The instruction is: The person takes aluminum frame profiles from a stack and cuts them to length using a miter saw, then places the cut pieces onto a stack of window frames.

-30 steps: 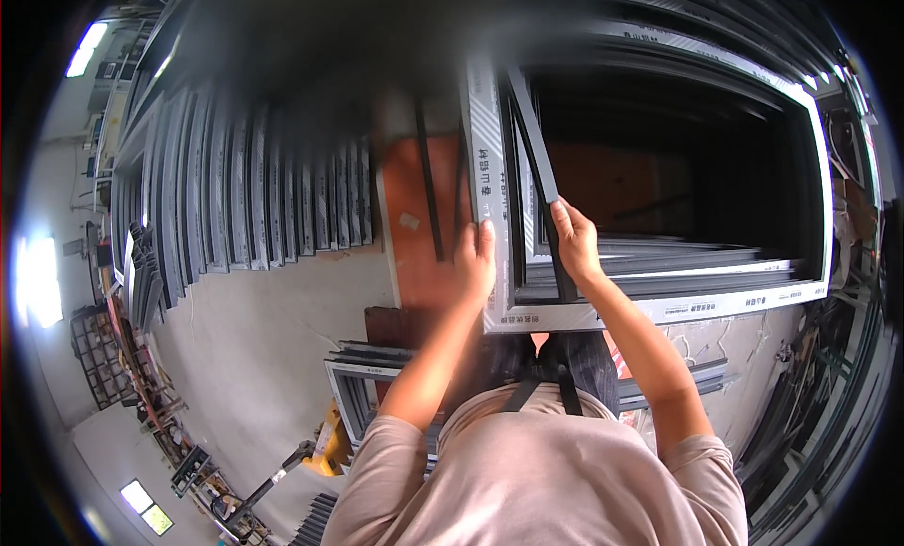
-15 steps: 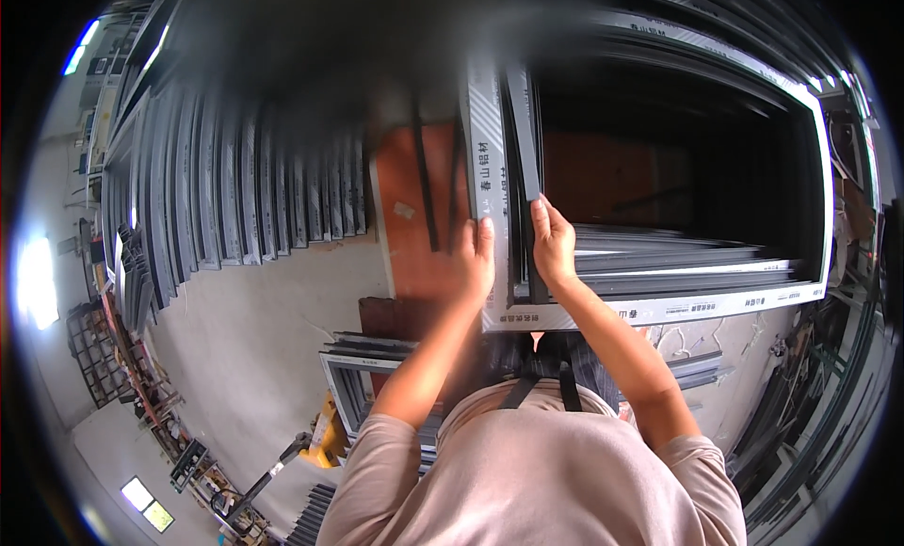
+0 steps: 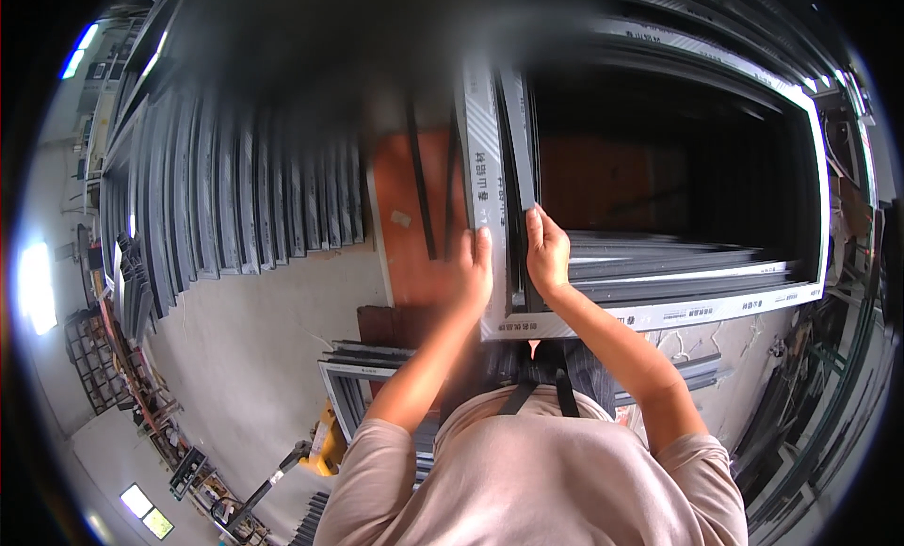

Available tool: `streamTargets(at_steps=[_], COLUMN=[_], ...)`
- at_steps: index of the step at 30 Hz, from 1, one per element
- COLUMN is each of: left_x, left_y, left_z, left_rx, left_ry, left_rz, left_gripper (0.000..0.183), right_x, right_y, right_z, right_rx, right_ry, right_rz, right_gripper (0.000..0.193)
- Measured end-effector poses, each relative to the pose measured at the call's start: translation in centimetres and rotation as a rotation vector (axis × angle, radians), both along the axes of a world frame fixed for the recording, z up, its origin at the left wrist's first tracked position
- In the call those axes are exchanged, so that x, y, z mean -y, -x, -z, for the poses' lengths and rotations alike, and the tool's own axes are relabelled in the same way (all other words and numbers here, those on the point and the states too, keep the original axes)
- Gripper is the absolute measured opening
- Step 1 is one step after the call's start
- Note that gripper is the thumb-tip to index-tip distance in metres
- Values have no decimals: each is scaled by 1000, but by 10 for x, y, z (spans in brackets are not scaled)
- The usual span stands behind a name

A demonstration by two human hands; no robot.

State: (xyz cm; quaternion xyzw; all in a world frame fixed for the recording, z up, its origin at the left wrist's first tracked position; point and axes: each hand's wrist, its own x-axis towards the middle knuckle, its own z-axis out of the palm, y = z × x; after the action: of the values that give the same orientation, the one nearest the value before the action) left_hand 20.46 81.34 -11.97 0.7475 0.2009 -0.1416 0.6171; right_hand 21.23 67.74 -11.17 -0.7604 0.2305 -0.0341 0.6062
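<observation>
A large rectangular window frame [image 3: 476, 160], dark metal with white printed film on its face, stands in front of me at the right. My left hand [image 3: 474, 278] grips the outer side of its left upright, thumb on the face and fingers partly hidden at the edge. Just inside that upright runs a narrow grey bar [image 3: 516, 132]. My right hand [image 3: 549, 254] is closed around its lower part, thumb up and fingertips hidden behind it. Whether the bar is loose or belongs to another frame, I cannot tell. Blur hides the upper ends of both.
More dark frames [image 3: 659, 282] are stacked behind the large one. A long row of similar frames [image 3: 235, 188] stands at the left. An orange-red board [image 3: 400, 226] lies between. Low frames [image 3: 363, 367] and a yellow piece of equipment [image 3: 328, 441] are near my left side.
The large frame's left side and both my hands have shifted slightly toward me and to the left. Both hands keep their hold.
</observation>
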Motion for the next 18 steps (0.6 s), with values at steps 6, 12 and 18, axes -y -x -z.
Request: streamTargets(at_steps=[6,12,18], left_x=[-5,30,36], left_y=[2,4,-4], left_z=[11,-16,-19], left_rx=[73,491,512], left_ry=[-205,-849,-895], left_rz=[108,89,136], left_gripper=[41,50,47], right_x=[6,23,51], right_y=[3,29,25], right_z=[-17,-10,-24], right_rx=[-177,-240,-335], right_ry=[94,65,351], right_rz=[-207,-364,-386], right_gripper=[64,76,61])
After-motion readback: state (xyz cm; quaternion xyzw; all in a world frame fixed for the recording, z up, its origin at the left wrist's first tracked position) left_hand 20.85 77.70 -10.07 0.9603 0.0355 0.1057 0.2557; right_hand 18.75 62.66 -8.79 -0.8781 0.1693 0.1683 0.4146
